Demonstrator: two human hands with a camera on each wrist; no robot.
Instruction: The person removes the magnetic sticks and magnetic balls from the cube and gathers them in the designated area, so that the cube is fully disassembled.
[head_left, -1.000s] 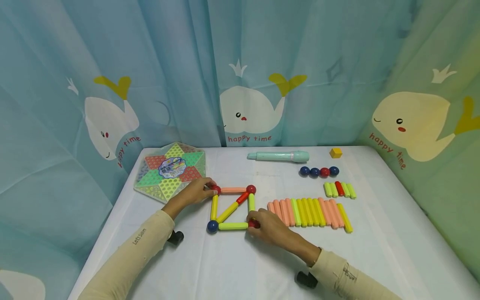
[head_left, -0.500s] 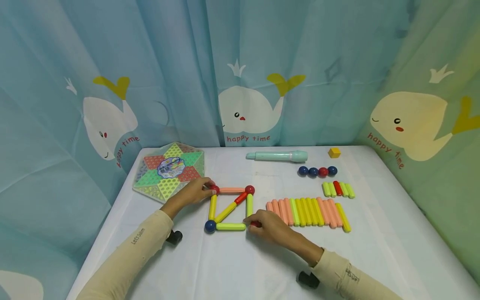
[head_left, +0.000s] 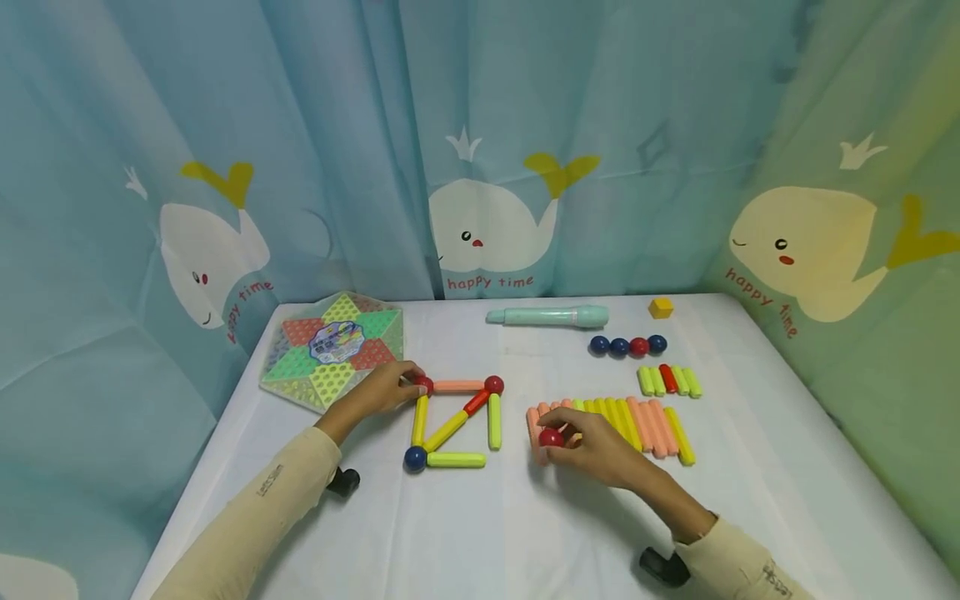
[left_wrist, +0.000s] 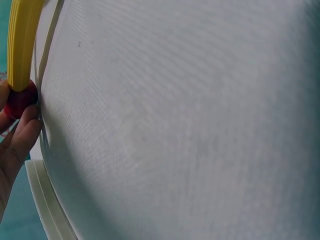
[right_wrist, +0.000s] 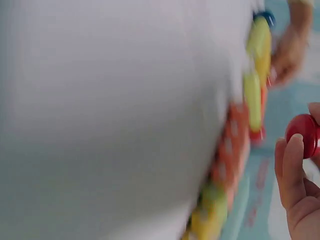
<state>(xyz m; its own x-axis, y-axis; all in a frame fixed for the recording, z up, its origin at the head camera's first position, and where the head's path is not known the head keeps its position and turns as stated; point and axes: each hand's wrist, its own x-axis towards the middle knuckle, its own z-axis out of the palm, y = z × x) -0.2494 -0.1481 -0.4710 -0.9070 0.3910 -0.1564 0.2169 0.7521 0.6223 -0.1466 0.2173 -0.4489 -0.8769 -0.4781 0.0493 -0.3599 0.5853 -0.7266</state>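
Observation:
My left hand [head_left: 381,390] holds a red ball [left_wrist: 21,102] at the far left corner of a flat frame of rods and balls. A pink rod [head_left: 459,387] runs from it to another red ball [head_left: 493,385]; a yellow rod [head_left: 419,421] runs to a blue ball [head_left: 415,458]. Between those two corners lies a diagonal of a yellow rod [head_left: 446,432] and a short red rod [head_left: 476,402]. Two light green rods [head_left: 494,421] have free ends at the near right corner. My right hand [head_left: 600,446] pinches a red ball [right_wrist: 302,131] above the row of rods.
A row of pink, green and yellow rods [head_left: 660,429] lies at the right. Behind it are short rods [head_left: 669,381], several balls [head_left: 619,347], a yellow cube [head_left: 661,308] and a teal microphone-shaped object [head_left: 551,317]. A star-patterned game board [head_left: 333,346] lies at the left.
My right hand has pulled the red ball off the frame's near right corner and carried it right, over the pink rods. My left hand stays at its corner.

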